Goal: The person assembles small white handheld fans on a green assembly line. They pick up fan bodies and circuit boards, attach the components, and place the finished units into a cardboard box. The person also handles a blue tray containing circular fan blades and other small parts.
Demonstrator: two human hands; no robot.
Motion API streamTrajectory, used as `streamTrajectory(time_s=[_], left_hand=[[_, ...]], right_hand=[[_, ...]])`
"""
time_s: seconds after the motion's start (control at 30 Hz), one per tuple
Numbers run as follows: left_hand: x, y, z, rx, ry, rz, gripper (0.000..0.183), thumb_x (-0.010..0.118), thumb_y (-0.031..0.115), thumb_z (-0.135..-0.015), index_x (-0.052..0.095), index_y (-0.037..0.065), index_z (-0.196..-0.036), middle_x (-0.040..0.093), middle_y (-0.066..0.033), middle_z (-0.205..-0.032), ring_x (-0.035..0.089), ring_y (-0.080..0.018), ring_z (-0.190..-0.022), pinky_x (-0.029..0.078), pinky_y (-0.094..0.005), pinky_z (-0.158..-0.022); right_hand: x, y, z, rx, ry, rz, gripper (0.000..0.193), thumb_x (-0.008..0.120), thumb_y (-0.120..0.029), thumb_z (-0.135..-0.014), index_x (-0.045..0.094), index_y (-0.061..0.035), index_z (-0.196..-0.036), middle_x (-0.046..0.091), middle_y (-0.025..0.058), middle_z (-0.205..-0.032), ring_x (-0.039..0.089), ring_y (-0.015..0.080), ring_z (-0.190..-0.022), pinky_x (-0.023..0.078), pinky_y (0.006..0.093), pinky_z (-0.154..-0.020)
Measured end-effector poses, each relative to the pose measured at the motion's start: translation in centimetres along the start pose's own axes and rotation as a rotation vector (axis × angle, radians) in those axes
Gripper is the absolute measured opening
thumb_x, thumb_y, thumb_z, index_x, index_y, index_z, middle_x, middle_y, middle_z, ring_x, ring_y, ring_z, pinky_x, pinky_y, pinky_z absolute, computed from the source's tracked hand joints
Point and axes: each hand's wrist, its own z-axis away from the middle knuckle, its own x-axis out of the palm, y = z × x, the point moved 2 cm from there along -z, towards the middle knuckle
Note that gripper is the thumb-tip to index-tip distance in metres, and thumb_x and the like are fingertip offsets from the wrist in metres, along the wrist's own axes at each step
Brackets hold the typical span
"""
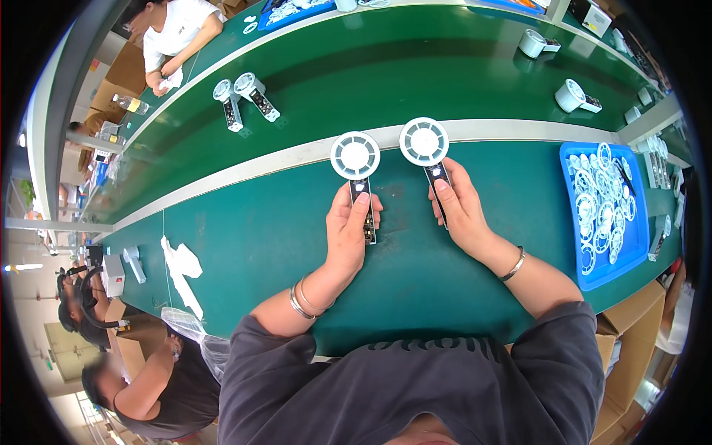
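Two partly assembled handheld fans are upright before me, each with a round white grille head and a slim handle showing dark circuit parts. My left hand [347,231] is closed around the handle of the left fan [355,155], its thumb on the front. The right fan [424,142] is gripped by my right hand [466,213], whose thumb lies along the handle and whose fingers wrap behind it. The fan heads are side by side, slightly apart, near the pale rail [475,130] at the bench's far edge.
A blue tray [581,274] of white rings and grilles lies right on the green bench [282,215]. Beyond the rail, the green conveyor [326,96] carries more fans [254,97]. White cloths [182,265] lie left. Co-workers sit at left; a cardboard box [639,345] stands lower right.
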Motion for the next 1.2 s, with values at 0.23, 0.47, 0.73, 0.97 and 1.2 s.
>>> streamTrajectory(time_s=[0.23,0.47,0.73,0.97,1.2], left_hand=[[0.01,0.16,-0.03,-0.011,-0.006,0.060,0.025,0.051,0.021,-0.093,0.049,0.003,-0.111,0.057,-0.0034,-0.081,0.051,-0.0066,-0.066,0.043,-0.0204,-0.058],[-0.10,-0.05,-0.04,-0.003,-0.010,0.047,0.026,0.051,0.022,-0.093,0.049,0.003,-0.111,0.057,-0.0035,-0.081,0.051,-0.0067,-0.066,0.043,-0.0203,-0.058],[-0.11,-0.09,-0.04,-0.008,-0.011,0.051,0.026,0.051,0.022,-0.093,0.049,0.003,-0.111,0.057,-0.0037,-0.081,0.051,-0.0070,-0.066,0.043,-0.0209,-0.058],[0.06,-0.02,-0.03,-0.013,-0.001,0.055,0.027,0.051,0.022,-0.093,0.048,0.003,-0.112,0.057,-0.0038,-0.082,0.051,-0.0069,-0.066,0.043,-0.0208,-0.058],[-0.03,-0.14,-0.07,-0.008,-0.022,0.014,0.027,0.051,0.022,-0.093,0.049,0.003,-0.112,0.057,-0.0037,-0.081,0.050,-0.0063,-0.066,0.042,-0.0203,-0.058]], right_hand=[[-0.17,0.12,0.03,-0.046,0.002,0.011,0.042,0.043,-0.025,-0.097,0.034,0.0018,-0.128,0.049,0.0034,-0.083,0.045,0.0072,-0.063,0.041,0.0217,-0.055],[-0.26,0.35,-0.05,-0.041,0.013,0.000,0.042,0.043,-0.025,-0.097,0.035,0.0018,-0.127,0.049,0.0034,-0.081,0.046,0.0072,-0.062,0.041,0.0217,-0.054],[-0.33,0.26,-0.02,-0.032,0.021,0.018,0.042,0.044,-0.025,-0.096,0.036,0.0029,-0.126,0.050,0.0037,-0.081,0.046,0.0074,-0.061,0.041,0.0222,-0.053],[-0.35,0.54,0.05,-0.056,0.002,0.040,0.040,0.044,-0.023,-0.096,0.037,0.0027,-0.126,0.049,0.0027,-0.078,0.046,0.0070,-0.060,0.040,0.0219,-0.052],[-0.31,0.32,0.01,-0.044,0.006,0.025,0.039,0.045,-0.022,-0.096,0.037,0.0024,-0.126,0.049,0.0024,-0.078,0.045,0.0064,-0.059,0.039,0.0211,-0.052]])
